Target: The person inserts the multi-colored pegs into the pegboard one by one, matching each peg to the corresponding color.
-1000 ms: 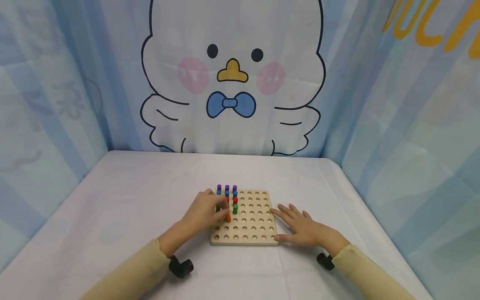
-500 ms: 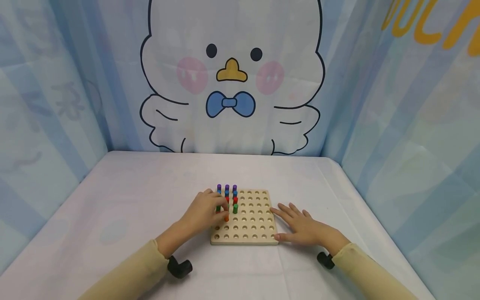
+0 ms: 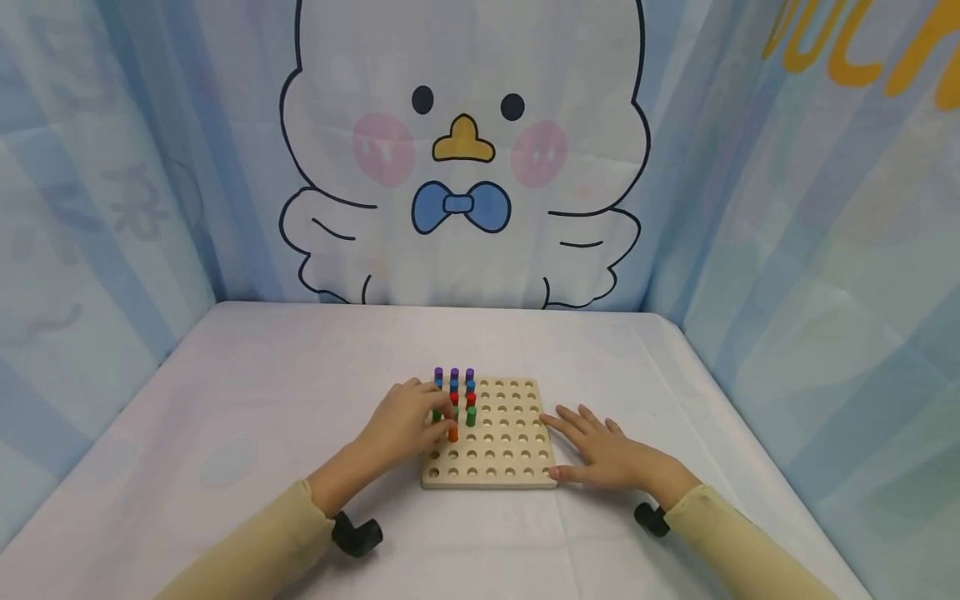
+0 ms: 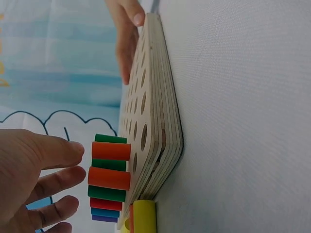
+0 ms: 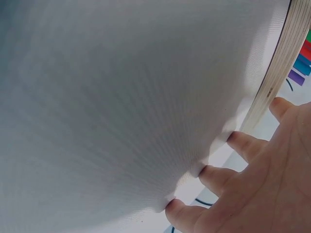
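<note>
A wooden pegboard (image 3: 491,477) lies on the table with coloured pegs in its left three columns. My left hand (image 3: 401,423) is over the board's left side. In the left wrist view its thumb (image 4: 65,151) and fingers are spread, holding nothing, just off the tops of the pegs. Two orange pegs stand there, a nearer orange peg (image 4: 109,178) and another orange peg (image 4: 111,150), in front of green pegs. The orange peg (image 3: 453,433) by my left fingertips stands upright in its hole. My right hand (image 3: 607,457) lies flat with fingers spread, thumb and index finger at the board's right edge.
Purple (image 3: 470,373), blue (image 3: 470,387), red (image 3: 471,400) and green pegs (image 3: 471,416) stand in rows. A yellow peg (image 4: 145,217) lies on the white tablecloth (image 3: 300,358) beside the board. Printed curtains (image 3: 247,167) enclose the table.
The orange peg at my left fingertips was tilted, then sank into a hole and now stands upright. My left fingers have let go of it. The right hand has stayed put.
</note>
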The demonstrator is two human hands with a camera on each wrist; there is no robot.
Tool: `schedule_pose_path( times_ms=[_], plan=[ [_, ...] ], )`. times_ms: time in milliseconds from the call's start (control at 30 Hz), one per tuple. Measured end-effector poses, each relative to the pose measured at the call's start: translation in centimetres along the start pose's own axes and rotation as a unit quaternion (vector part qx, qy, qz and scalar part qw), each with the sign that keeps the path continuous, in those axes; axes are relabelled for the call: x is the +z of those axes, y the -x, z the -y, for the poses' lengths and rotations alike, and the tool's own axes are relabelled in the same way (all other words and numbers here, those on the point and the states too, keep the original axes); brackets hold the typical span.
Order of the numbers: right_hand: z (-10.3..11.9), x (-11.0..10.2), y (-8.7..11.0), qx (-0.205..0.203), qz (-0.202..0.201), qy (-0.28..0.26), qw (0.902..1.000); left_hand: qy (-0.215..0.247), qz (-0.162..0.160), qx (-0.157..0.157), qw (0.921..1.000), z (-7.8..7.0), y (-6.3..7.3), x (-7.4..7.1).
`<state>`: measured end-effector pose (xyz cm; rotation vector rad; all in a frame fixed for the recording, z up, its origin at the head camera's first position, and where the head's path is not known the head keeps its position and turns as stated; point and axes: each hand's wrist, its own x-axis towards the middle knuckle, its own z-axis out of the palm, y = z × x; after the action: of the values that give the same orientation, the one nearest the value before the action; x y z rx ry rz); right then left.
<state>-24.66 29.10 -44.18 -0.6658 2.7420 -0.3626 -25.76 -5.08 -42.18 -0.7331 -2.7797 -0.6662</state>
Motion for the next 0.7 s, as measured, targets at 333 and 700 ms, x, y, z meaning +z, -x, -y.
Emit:
schedule_pose_path(
  times_ms=[333,700],
  plan=[
    [0.1,-0.1,0.1,0.001,-0.001,-0.004,1.0,0.025,0.02,-0.082,0.9961,-0.2,0.4,-0.6],
    [0.0,0.0,0.0,0.002,0.002,0.005,1.0,-0.023,0.114,-0.125,0.9853,-0.3,0.6,-1.5]
  ],
)
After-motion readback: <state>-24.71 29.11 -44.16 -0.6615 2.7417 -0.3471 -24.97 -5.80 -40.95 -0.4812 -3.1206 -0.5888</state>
